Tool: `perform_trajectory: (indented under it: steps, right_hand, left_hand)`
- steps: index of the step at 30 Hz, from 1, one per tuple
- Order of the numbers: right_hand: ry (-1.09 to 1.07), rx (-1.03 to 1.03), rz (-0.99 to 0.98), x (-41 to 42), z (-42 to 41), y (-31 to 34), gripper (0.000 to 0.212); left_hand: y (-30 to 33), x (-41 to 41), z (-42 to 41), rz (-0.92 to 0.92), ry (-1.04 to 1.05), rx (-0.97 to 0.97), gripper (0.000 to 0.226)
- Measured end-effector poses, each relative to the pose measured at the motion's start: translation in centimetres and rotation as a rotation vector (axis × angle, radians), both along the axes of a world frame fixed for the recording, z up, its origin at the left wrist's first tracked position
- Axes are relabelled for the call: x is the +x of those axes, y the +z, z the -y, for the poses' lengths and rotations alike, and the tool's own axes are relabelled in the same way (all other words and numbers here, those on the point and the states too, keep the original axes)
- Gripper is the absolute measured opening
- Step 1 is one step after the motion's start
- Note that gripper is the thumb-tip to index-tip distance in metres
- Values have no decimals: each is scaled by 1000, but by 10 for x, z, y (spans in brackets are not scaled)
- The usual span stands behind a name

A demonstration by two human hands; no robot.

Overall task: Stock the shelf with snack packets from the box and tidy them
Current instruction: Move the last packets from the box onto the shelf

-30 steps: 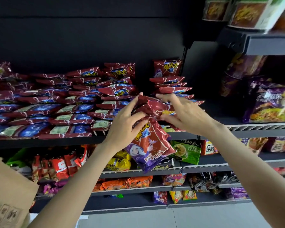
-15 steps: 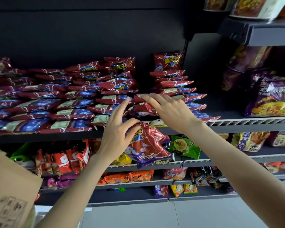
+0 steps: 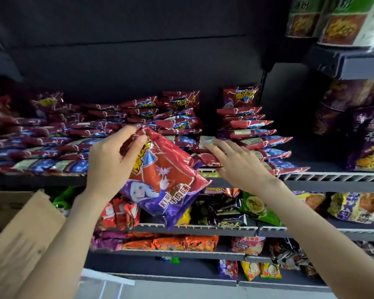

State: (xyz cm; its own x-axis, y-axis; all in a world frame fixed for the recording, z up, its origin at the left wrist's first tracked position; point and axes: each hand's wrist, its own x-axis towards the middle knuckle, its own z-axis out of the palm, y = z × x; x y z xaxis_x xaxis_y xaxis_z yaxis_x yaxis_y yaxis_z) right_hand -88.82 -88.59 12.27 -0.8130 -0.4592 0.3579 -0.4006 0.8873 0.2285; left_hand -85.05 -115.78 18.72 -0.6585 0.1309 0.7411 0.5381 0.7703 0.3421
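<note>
A dark shelf (image 3: 333, 176) runs across the view behind both raised hands, its front edge passing just beneath the right hand and behind the left wrist. Stacks of red-and-blue snack packets (image 3: 177, 126) cover it, lying flat in piles that spread far to the left of the left hand and rise above both hands; one neater pile (image 3: 246, 124) stands directly above and beyond the right hand. Lower shelves (image 3: 203, 228) crowded with mixed orange, green, purple and yellow bags sit below the forearms. A brown cardboard box (image 3: 20, 240) shows its flap at lower left, beside the left forearm. To the right of the right hand, purple noodle bags (image 3: 369, 145) fill a neighbouring bay.

The left hand (image 3: 110, 167) grasps one red-and-purple packet (image 3: 166, 184) by its top edge, thumb and fingers pinching the crimped seal, so the bag hangs tilted in front of the shelf edge, between the two hands and not resting on the shelf. The right hand (image 3: 235, 165) is released, fingers straight and lying flat on the bottom packets of the pile at the shelf front, palm down, holding nothing.
</note>
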Motion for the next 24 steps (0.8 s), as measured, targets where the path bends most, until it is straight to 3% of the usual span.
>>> perform_trajectory:
  steps: [4,9,15,17,21,24]
  right_hand:
    - [50,-160,86,7,-16,5,66]
    - [39,-73,47,4,-21,1,55]
    - [55,-122,83,9,-22,3,53]
    - [25,-333,178,12,-21,10,57]
    - [22,-1078,240,6,-17,31,51]
    - [-29,-1240,169,-17,-17,45,58]
  left_hand:
    - [37,-9,7,-91,81,-34,22]
    - [71,-37,-1,-285,116,-92,26]
    - [68,-93,-52,-518,36,-174,20]
    - [65,-108,-67,-600,-8,-222,17]
    - [61,-127,-93,-761,-105,-354,10]
    - [58,-128,-109,-843,-227,-422,11]
